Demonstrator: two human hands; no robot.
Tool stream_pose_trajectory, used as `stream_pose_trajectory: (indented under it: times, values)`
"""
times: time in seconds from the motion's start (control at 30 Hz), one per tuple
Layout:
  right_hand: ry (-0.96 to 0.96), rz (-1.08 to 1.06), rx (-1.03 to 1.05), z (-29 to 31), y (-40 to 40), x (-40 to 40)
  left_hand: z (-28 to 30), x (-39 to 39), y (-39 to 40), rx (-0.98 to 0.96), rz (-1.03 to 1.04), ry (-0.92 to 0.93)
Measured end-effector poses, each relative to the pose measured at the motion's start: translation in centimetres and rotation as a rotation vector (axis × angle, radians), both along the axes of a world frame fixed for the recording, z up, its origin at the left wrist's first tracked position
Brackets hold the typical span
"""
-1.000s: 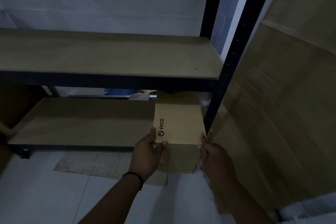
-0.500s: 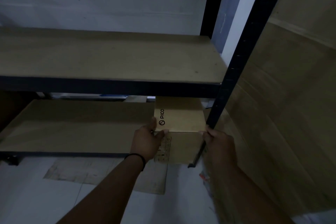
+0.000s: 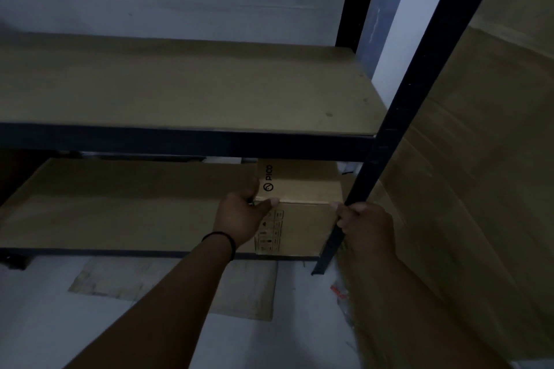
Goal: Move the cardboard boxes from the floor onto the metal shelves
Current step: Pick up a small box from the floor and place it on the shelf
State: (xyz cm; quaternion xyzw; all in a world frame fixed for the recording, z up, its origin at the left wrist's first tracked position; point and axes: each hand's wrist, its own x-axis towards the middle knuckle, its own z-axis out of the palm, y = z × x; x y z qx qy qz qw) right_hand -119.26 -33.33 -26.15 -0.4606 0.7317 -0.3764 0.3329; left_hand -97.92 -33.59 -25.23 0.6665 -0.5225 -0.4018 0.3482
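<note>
A brown cardboard box (image 3: 302, 189) with a black "PICO" logo on top sits on the lower shelf board (image 3: 126, 204) at its right end, beside the black upright post (image 3: 398, 117). My left hand (image 3: 242, 216) grips the box's front left corner, thumb on the top edge. My right hand (image 3: 365, 225) holds the front right corner, fingers curled at the edge just behind the post. The box's far end is hidden under the upper shelf board (image 3: 180, 87).
A large sheet of cardboard (image 3: 467, 159) leans on the right, close to my right arm. A flat piece of cardboard (image 3: 186, 284) lies on the pale floor under the shelf front. A white wall is behind the shelves.
The box has slid further back onto the lower shelf, under the upper board. Both hands went forward with it, and my view came closer to the shelf.
</note>
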Motion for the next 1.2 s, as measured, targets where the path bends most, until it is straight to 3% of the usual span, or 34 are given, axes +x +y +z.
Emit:
stream_pose_trajectory:
  times: [0.47, 0.53, 0.7, 1.03, 1.2]
  values:
    - [-0.015, 0.074, 0.129, 0.6, 1.0, 0.0, 1.5, 0.4, 1.1, 0.047, -0.141, -0.085]
    - [0.054, 0.120, 0.148, 1.2, 1.4, -0.2, 2.2, 0.5, 1.7, 0.012, -0.123, -0.107]
    - [0.001, 0.167, 0.224, 2.5, 3.4, -0.4, 3.8, 1.3, 4.0, 0.016, -0.051, -0.255]
    - [0.134, 0.294, 0.122, 9.9, 13.5, -1.2, 9.3, 1.5, 13.2, 0.045, -0.082, -0.423]
    - [0.155, 0.322, 0.041, 12.9, 19.8, -2.4, 13.1, 0.9, 20.5, -0.022, -0.092, -0.408]
